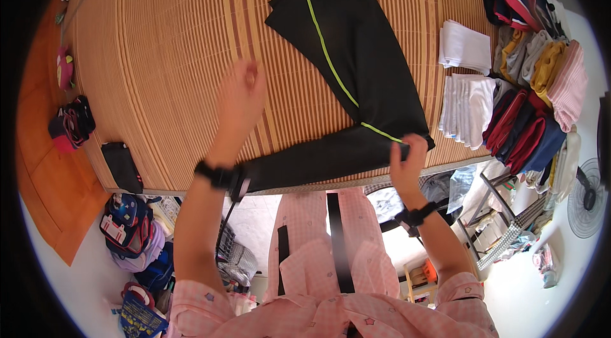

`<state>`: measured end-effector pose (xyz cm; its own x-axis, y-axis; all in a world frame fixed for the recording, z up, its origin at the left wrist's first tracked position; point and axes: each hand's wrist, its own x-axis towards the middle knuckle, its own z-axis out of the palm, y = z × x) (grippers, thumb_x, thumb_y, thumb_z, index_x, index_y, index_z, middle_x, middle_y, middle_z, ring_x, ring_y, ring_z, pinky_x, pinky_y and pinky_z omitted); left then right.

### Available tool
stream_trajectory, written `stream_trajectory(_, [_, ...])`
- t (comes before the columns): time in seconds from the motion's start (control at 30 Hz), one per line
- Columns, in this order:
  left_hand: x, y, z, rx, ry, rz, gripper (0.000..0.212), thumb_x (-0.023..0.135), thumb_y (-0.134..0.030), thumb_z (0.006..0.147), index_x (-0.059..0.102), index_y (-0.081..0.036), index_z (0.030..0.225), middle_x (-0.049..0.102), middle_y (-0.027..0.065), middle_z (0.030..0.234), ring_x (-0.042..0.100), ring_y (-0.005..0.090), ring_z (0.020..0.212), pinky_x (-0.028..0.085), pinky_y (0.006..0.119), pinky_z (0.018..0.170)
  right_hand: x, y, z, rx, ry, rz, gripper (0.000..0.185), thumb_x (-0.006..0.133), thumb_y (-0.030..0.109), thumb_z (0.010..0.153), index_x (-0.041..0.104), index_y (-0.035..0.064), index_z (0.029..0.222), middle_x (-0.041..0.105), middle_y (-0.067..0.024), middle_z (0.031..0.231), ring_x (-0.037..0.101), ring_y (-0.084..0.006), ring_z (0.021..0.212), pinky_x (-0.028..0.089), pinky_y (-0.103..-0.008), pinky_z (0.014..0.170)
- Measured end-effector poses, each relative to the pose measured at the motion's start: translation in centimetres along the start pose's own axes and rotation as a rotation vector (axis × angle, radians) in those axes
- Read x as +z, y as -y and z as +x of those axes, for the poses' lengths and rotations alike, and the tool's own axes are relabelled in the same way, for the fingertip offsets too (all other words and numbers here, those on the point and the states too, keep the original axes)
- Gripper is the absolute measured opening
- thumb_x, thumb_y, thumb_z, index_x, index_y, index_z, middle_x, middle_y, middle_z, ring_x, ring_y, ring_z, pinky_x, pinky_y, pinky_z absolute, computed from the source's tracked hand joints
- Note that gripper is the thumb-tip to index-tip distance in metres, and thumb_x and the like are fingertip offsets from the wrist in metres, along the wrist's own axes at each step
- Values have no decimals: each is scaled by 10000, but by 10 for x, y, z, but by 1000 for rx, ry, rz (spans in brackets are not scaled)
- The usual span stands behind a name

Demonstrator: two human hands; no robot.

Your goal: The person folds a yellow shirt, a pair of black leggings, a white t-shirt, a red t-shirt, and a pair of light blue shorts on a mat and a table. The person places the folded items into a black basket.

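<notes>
A black garment with lime-green piping (382,61) lies bent on a slatted bamboo mat (176,51). One part stretches away from me, while a narrower part (305,161) runs left along the near edge. My left hand (241,94), blurred, is over the mat left of the garment, fingers apparently curled and nothing visible in it. Below it, the left wrist's black strap overlaps the narrow part's left end. At the garment's near right corner is my right hand (409,161), thumb and forefinger bent beside the piping; whether they pinch the cloth is unclear.
Folded white cloths (465,109) and stacks of folded clothes (525,118) line the mat's right side. A black pouch-like item (122,167) lies at the near left corner. Bags (129,228) stand below left. A metal-framed rack (506,214) and a fan (589,197) are at right.
</notes>
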<state>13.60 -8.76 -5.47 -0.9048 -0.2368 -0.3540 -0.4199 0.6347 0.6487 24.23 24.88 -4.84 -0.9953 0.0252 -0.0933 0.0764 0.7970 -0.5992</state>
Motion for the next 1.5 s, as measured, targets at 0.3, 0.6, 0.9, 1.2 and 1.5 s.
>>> stream_trajectory(0.3, [60, -44, 116, -194, -156, -2, 430, 738, -289, 711, 564, -14, 992, 594, 107, 867, 589, 238, 792, 481, 353, 713, 71, -22, 29, -161, 176, -240, 625, 595, 322, 820, 353, 46, 1326, 279, -160, 1437, 224, -346, 1339, 98, -556, 1060])
stream_trajectory(0.6, [19, -77, 110, -365, 224, -723, 107, 664, -145, 816, 573, -104, 857, 470, -65, 688, 387, 24, 526, 317, 183, 453, 72, -29, 31, -139, 230, -203, 648, 550, 407, 834, 345, 51, 1335, 267, -158, 1444, 208, -341, 1346, 76, -559, 1061])
stream_trajectory(0.9, [-49, -186, 98, 127, 807, -875, 79, 468, -134, 933, 452, -96, 1001, 513, -15, 944, 532, 81, 912, 452, 269, 832, 61, -40, 28, -193, 206, 2, 854, 582, 481, 787, 226, -27, 1374, 234, -225, 1437, 192, -377, 1345, 92, -535, 1075])
stream_trajectory(1.2, [-10, -64, 151, -179, 770, -1331, 78, 451, -158, 939, 496, -95, 946, 579, 15, 977, 568, 177, 968, 468, 364, 880, 61, -31, 27, -216, 271, -156, 646, 577, 473, 787, 444, 121, 1312, 269, -201, 1428, 202, -405, 1329, 102, -565, 1058])
stream_trajectory(1.5, [11, -108, 123, -76, 614, -1180, 148, 523, -219, 914, 504, -72, 921, 576, 27, 926, 587, 164, 882, 488, 321, 804, 59, -30, 33, -221, 262, -187, 617, 626, 467, 752, 490, 167, 1274, 290, -149, 1423, 217, -381, 1323, 129, -558, 1055])
